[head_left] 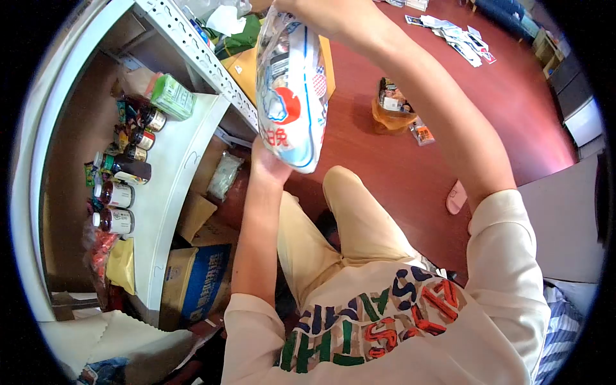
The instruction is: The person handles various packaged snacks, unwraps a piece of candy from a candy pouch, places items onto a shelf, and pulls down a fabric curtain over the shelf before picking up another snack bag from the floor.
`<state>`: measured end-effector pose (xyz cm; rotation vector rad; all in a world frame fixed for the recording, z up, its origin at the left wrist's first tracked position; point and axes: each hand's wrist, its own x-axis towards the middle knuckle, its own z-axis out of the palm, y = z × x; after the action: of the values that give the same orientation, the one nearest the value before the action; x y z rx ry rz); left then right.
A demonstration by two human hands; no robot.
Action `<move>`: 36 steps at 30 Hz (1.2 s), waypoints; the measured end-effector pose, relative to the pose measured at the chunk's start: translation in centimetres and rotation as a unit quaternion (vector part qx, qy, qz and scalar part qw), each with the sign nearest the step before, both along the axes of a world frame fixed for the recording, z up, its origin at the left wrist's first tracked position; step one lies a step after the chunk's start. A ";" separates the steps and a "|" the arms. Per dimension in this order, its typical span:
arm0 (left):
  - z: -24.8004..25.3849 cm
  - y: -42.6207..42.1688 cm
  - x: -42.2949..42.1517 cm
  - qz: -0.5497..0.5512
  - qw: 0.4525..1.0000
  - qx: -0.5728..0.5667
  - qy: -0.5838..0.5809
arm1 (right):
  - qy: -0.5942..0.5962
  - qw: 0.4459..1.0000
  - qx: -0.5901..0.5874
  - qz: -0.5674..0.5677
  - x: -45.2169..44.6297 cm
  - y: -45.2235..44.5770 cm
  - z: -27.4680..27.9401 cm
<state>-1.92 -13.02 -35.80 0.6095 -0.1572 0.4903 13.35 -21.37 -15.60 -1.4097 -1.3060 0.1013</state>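
Admittedly, much of the grip was out of sight: the right hand (296, 6) was cut off by the far edge at the bag's far end, and whether its fingers pinched or merely touched could not be told. The left hand (272, 165) pressed against the near end of the plastic bag (294, 83), its fingers hidden behind it, so their closure could not be told either. The bag hung between both hands, left of the knees, its glossy film part clear, part white with blue lines and red print; its contents were hard to make out. Behind it showed a flat yellow-orange sheet (330, 69), mostly covered. To the left, rounded jars (118, 194) stood on a smooth white shelf (183, 154), beside a ribbed-looking green pack (173, 97).
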 end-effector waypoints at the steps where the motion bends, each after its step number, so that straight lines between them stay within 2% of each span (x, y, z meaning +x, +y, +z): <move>1: -0.1 -0.2 0.3 -0.014 0.999 -0.031 -0.001 | -0.044 0.997 -0.018 -0.055 -0.9 -0.1 0.7; 2: 0.2 -0.8 0.7 0.001 0.999 -0.033 0.029 | -0.087 0.989 -0.037 -0.111 -1.2 -0.2 1.0; 4: 0.9 -1.9 1.4 0.029 0.995 -0.037 0.090 | -0.113 0.990 0.012 -0.089 -0.6 0.2 0.4; 8: 0.8 -2.0 1.7 -0.035 0.999 0.004 0.035 | -0.120 0.988 -0.008 -0.100 -1.8 -0.8 1.7; 9: 1.0 -2.4 2.0 0.034 0.995 -0.060 0.072 | -0.135 0.986 0.004 -0.098 -1.8 -0.9 1.8; 12: 2.5 -3.5 2.1 0.066 0.975 -0.185 0.102 | -0.171 0.978 0.040 -0.114 -2.8 -2.1 1.8; 14: 3.1 -4.1 1.6 0.046 0.995 -0.065 0.064 | -0.192 0.971 0.063 -0.129 -3.1 -2.5 2.0; 17: 2.1 -3.9 1.5 -0.077 0.993 -0.091 -0.003 | -0.122 0.986 -0.085 0.079 -2.2 -1.8 3.1; 18: 1.8 -3.9 1.7 -0.119 0.986 -0.116 -0.010 | -0.121 0.986 -0.084 0.079 -1.8 -1.6 3.2; 20: 1.3 -3.7 2.0 -0.196 0.969 -0.152 -0.017 | -0.093 0.956 -0.141 0.240 -0.8 -1.6 3.3; 21: 1.4 -3.9 2.1 -0.241 0.956 -0.156 -0.060 | -0.130 0.927 -0.173 0.306 0.3 -1.4 3.3; 22: 1.5 -4.1 2.1 -0.237 0.956 -0.162 -0.052 | -0.128 0.927 -0.171 0.307 1.0 -0.6 2.7; 24: 2.5 -4.9 2.0 -0.229 0.957 -0.175 -0.037 | -0.112 0.908 -0.136 0.379 1.1 0.3 1.6; 26: 2.6 -5.0 2.0 -0.297 0.927 -0.211 -0.088 | -0.117 0.912 -0.153 0.362 1.8 0.6 0.9; 29: 2.7 -4.7 2.2 -0.317 0.915 -0.227 -0.104 | -0.070 0.907 -0.114 0.400 1.8 1.4 0.3; 36: 3.0 -4.9 2.4 -0.336 0.899 -0.247 -0.134 | -0.059 0.923 -0.127 0.357 0.7 1.1 0.8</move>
<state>0.49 -17.91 -32.77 -0.0375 -0.4700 -0.0745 14.03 -20.23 -14.77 -1.0889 -1.9127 0.7055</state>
